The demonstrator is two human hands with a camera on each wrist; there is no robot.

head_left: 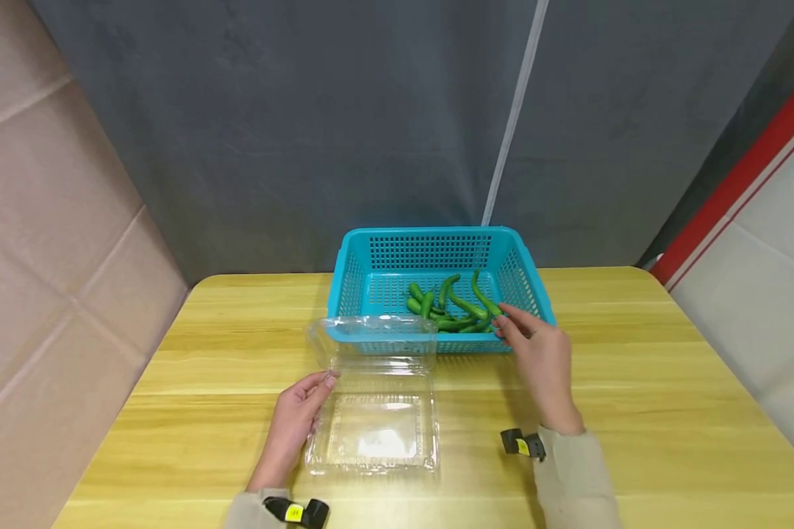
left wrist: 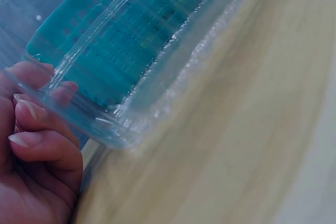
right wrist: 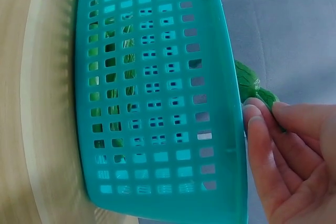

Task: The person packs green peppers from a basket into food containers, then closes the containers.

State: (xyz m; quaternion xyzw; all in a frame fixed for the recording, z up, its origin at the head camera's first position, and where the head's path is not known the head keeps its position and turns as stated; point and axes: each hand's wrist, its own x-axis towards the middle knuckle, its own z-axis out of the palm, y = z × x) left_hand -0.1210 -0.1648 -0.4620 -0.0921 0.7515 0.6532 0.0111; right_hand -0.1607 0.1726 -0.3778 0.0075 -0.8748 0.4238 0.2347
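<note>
My right hand point(head_left: 541, 356) reaches over the near right part of the blue basket point(head_left: 430, 234) and pinches a green chili pepper point(head_left: 485, 297) between thumb and fingertips. In the right wrist view the pepper point(right wrist: 245, 80) shows just above the basket's rim. Several other green peppers point(head_left: 466, 305) lie in the basket, mostly toward its near side. My left hand point(head_left: 294, 415) grips the left edge of a clear plastic clamshell box point(head_left: 377, 404). The box stands open on the table, its lid point(head_left: 377, 342) raised at the back, overlapping the basket's front left wall.
The wooden table point(head_left: 642, 389) extends to both sides of the box and basket. A dark grey curtain point(head_left: 304, 147) hangs behind the table. Pale padded wall panels point(head_left: 46, 257) stand on the left, and a white panel with a red edge point(head_left: 754, 176) on the right.
</note>
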